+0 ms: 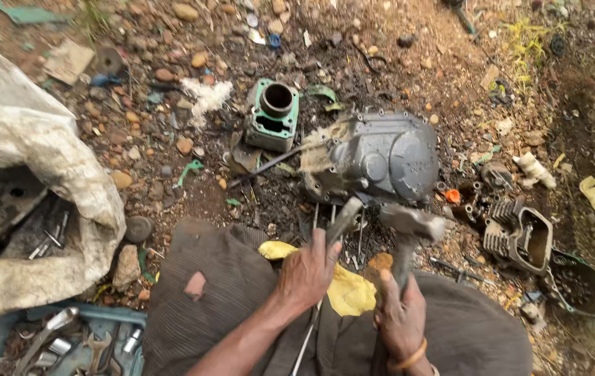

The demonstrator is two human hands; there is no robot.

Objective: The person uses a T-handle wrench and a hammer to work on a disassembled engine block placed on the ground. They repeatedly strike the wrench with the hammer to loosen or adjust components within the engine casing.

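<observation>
My left hand (306, 273) grips a metal chisel-like tool (345, 218) whose tip points up at the lower edge of a grey engine casing (381, 157) lying on the dirt. My right hand (400, 313) holds the handle of a hammer, its blurred steel head (414, 221) raised just below the casing and right of the tool. A yellow cloth (350, 292) lies on my lap between the hands. A long thin rod (273, 161) leans across the casing's left side.
A green-gasketed cylinder block (272, 113) stands behind the casing. A finned cylinder head (519, 237) and a dark bowl of parts (580, 284) lie at the right. A dirty white sack (29, 174) and a blue tray of wrenches (67, 342) sit at the left.
</observation>
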